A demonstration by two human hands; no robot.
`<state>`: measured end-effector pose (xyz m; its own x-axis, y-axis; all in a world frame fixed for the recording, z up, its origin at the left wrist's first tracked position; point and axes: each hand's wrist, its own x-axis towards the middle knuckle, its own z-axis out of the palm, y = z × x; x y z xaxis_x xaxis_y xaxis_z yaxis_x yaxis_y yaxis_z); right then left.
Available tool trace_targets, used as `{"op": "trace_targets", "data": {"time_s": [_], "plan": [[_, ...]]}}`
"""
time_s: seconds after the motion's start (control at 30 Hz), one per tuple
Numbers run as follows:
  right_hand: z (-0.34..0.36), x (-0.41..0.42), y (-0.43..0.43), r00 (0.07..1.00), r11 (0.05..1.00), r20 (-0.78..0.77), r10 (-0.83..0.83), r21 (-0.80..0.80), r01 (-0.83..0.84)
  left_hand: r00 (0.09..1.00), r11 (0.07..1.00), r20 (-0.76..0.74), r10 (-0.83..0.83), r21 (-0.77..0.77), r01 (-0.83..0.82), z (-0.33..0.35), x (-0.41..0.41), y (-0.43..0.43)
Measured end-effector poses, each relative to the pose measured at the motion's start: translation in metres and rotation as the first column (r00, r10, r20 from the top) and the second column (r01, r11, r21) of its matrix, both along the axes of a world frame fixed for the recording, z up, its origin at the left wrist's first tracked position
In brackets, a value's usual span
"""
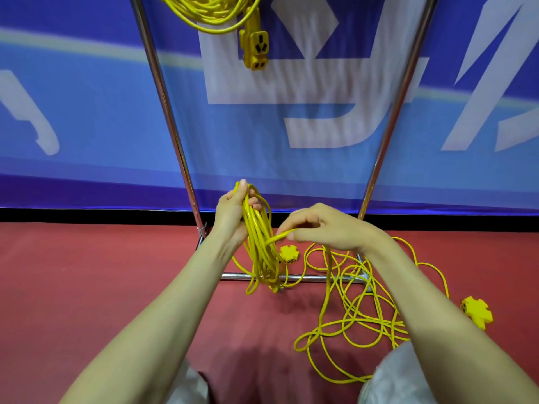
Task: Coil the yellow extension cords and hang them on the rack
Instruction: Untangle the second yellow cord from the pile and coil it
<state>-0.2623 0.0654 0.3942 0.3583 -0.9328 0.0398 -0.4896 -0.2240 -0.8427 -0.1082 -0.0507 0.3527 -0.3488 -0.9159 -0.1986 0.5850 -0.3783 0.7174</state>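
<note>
My left hand grips the top of a bundle of yellow cord loops that hangs down to the floor. To its right, my right hand pinches a strand of the same cord just beside the bundle. Loose yellow cord lies tangled on the red floor at the right. A yellow socket block lies behind the bundle and another at the far right. On the chrome rack, a coiled yellow cord with its socket strip hangs at the top.
The rack's base bar crosses the floor under the loose cord. A blue banner wall stands right behind the rack. My knees in light fabric show at the bottom edge.
</note>
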Motion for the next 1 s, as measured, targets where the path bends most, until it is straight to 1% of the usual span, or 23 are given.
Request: {"op": "trace_targets", "data": {"time_s": [0.07, 0.13, 0.23, 0.3, 0.33, 0.43, 0.47, 0.5, 0.53, 0.57, 0.6, 0.63, 0.67, 0.73, 0.8, 0.87, 0.9, 0.93, 1.0], "plan": [[0.005, -0.002, 0.002, 0.996, 0.999, 0.080, 0.033, 0.031, -0.036, 0.995, 0.997, -0.083, 0.059, 0.055, -0.054, -0.006, 0.002, -0.008], [0.007, 0.000, 0.001, 0.993, 0.998, 0.108, 0.044, 0.030, -0.047, 0.987, 0.991, -0.117, 0.113, 0.090, -0.102, -0.011, 0.002, -0.013], [-0.001, 0.003, -0.006, 0.995, 0.995, 0.031, -0.092, -0.040, 0.093, 0.991, 0.994, -0.091, 0.097, 0.064, -0.091, -0.014, -0.002, -0.010], [-0.007, 0.002, -0.010, 0.978, 0.972, -0.048, -0.202, -0.132, 0.194, 0.998, 0.999, -0.044, 0.036, -0.007, -0.036, -0.014, -0.006, -0.004], [-0.009, 0.002, -0.012, 0.969, 0.958, -0.069, -0.237, -0.182, 0.221, 1.000, 0.998, 0.009, 0.010, -0.059, -0.010, -0.014, -0.008, -0.001], [-0.014, 0.003, -0.014, 0.936, 0.910, -0.075, -0.343, -0.273, 0.312, 0.983, 0.979, 0.177, -0.044, -0.189, 0.078, -0.011, -0.014, 0.010], [-0.016, 0.004, -0.016, 0.907, 0.886, -0.092, -0.412, -0.271, 0.375, 0.975, 0.974, 0.215, -0.051, -0.207, 0.096, -0.009, -0.016, 0.013], [-0.018, 0.004, -0.018, 0.859, 0.857, -0.146, -0.491, -0.260, 0.445, 0.970, 0.971, 0.236, -0.060, -0.213, 0.111, -0.006, -0.017, 0.017], [-0.020, 0.003, -0.019, 0.790, 0.825, -0.245, -0.562, -0.239, 0.512, 0.968, 0.970, 0.242, -0.073, -0.210, 0.125, -0.003, -0.018, 0.020], [-0.021, 0.002, -0.020, 0.718, 0.795, -0.345, -0.605, -0.212, 0.568, 0.968, 0.970, 0.233, -0.098, -0.196, 0.145, 0.000, -0.018, 0.022], [-0.021, 0.000, -0.020, 0.672, 0.774, -0.407, -0.618, -0.165, 0.612, 0.965, 0.971, 0.228, -0.127, -0.172, 0.169, 0.002, -0.018, 0.024], [-0.022, -0.002, -0.021, 0.667, 0.758, -0.407, -0.624, -0.107, 0.644, 0.961, 0.971, 0.222, -0.163, -0.136, 0.196, 0.003, -0.016, 0.024], [-0.022, -0.003, -0.021, 0.689, 0.748, -0.354, -0.633, -0.049, 0.662, 0.955, 0.969, 0.221, -0.199, -0.103, 0.226, 0.003, -0.015, 0.024], [-0.019, -0.006, -0.022, 0.747, 0.754, -0.170, -0.643, 0.027, 0.656, 0.929, 0.946, 0.242, -0.281, -0.092, 0.310, 0.003, -0.012, 0.025], [-0.014, -0.008, -0.021, 0.788, 0.788, 0.051, -0.614, 0.104, 0.607, 0.864, 0.875, 0.341, -0.370, -0.184, 0.447, 0.003, -0.010, 0.027], [-0.010, -0.013, -0.020, 0.795, 0.827, 0.229, -0.562, 0.176, 0.535, 0.800, 0.795, 0.445, -0.401, -0.264, 0.546, 0.003, -0.008, 0.032], [-0.011, -0.016, -0.019, 0.807, 0.847, 0.256, -0.532, 0.154, 0.509, 0.790, 0.800, 0.478, -0.384, -0.256, 0.543, 0.003, -0.008, 0.034], [-0.011, -0.019, -0.018, 0.834, 0.861, 0.219, -0.507, 0.088, 0.501, 0.788, 0.823, 0.499, -0.360, -0.228, 0.520, 0.002, -0.008, 0.037], [-0.017, -0.020, -0.017, 0.871, 0.867, 0.009, -0.491, -0.094, 0.490, 0.781, 0.849, 0.522, -0.343, -0.183, 0.495, 0.001, -0.007, 0.039]]}}
